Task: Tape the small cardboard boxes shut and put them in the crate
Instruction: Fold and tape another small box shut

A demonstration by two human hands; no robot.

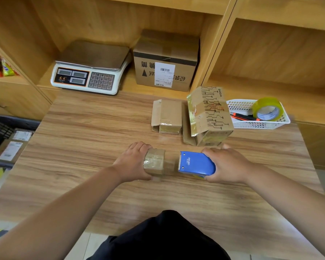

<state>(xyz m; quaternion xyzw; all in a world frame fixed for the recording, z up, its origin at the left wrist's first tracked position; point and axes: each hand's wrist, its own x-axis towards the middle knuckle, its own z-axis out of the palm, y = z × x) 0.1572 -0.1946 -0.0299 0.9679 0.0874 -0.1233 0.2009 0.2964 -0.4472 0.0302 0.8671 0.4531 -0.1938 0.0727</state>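
A small cardboard box (156, 162) lies on the wooden table (83, 147), shiny tape across its top. My left hand (133, 162) grips its left end. My right hand (229, 164) holds a blue tape dispenser (197, 163) just right of the box, its toothed edge facing the box, with a strip of clear tape stretched between them. Two more small boxes lie further back: a plain one (167, 115) with an open flap and a printed one (210, 115) tilted on its side. A black crate (0, 128) with labelled parcels inside stands low at the left.
A white basket (259, 124) with a tape roll (266, 109) and a cutter sits at the back right. On the shelf behind stand a weighing scale (90, 72) and a larger labelled carton (165, 61). Snack packets lie on the far-left shelf.
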